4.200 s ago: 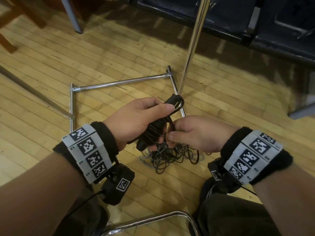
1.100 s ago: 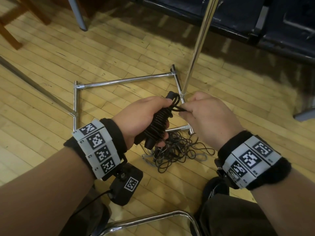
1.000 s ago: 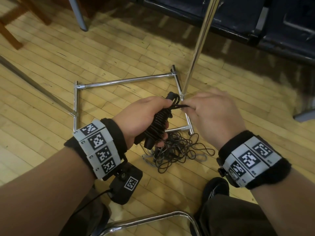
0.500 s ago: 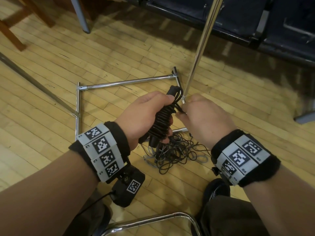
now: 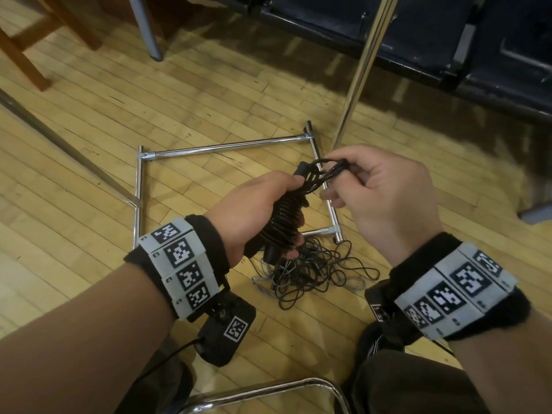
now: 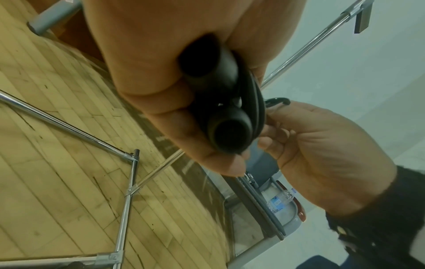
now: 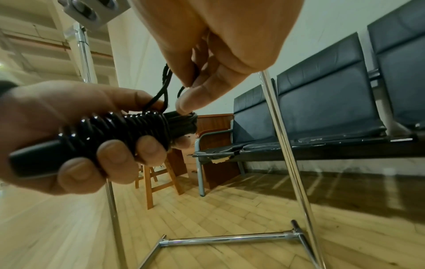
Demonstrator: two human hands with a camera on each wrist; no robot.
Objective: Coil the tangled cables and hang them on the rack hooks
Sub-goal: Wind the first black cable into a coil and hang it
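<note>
My left hand (image 5: 257, 210) grips a black bundle (image 5: 283, 222), a cable wound tightly round two black handles (image 6: 227, 131); the right wrist view shows the coil (image 7: 128, 129) in its curled fingers. My right hand (image 5: 385, 192) pinches the loose loops of black cable (image 5: 331, 168) sticking out of the bundle's top end, seen as thin strands (image 7: 165, 85) between thumb and fingers. On the wooden floor below lies a tangled heap of thin black and grey cables (image 5: 313, 270). The chrome rack has a base frame (image 5: 227, 146) on the floor and an upright pole (image 5: 361, 70) just beyond my hands.
Dark padded bench seats (image 5: 418, 34) stand behind the rack. A wooden stool leg (image 5: 18, 55) and a grey metal leg (image 5: 146, 31) are at the far left. A chrome chair tube (image 5: 263, 389) curves below my arms, near my knees.
My right hand has pulled the cable loops up and to the right, away from the bundle's top. The left hand keeps its grip, shifted slightly.
</note>
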